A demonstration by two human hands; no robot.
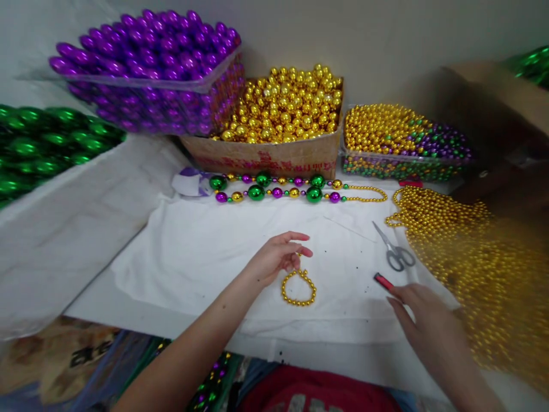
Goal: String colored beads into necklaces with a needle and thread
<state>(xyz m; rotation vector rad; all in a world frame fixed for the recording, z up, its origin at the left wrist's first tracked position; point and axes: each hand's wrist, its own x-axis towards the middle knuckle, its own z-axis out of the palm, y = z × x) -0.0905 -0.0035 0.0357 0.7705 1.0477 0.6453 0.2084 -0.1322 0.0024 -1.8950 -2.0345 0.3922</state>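
My left hand (281, 254) is over the middle of the white cloth, with its index finger stretched out and the lower fingers curled. A small loop of gold beads (314, 292) hangs or lies just below those fingers, and its upper end runs up to the fingertips. On the right, my right hand (422, 309) grips a slim red lighter (385, 281) with a dark end pointing left. Grey-handled scissors (395, 254) lie above that hand, blades towards the upper left. The right palm is hidden from view.
A long purple, green and gold bead necklace (277, 193) lies at the back. Behind stand a bin of purple beads (146, 83), a carton of gold beads (261, 154) and a tub of mixed small beads (403, 163). Gold bead strands (476, 269) heap at the right.
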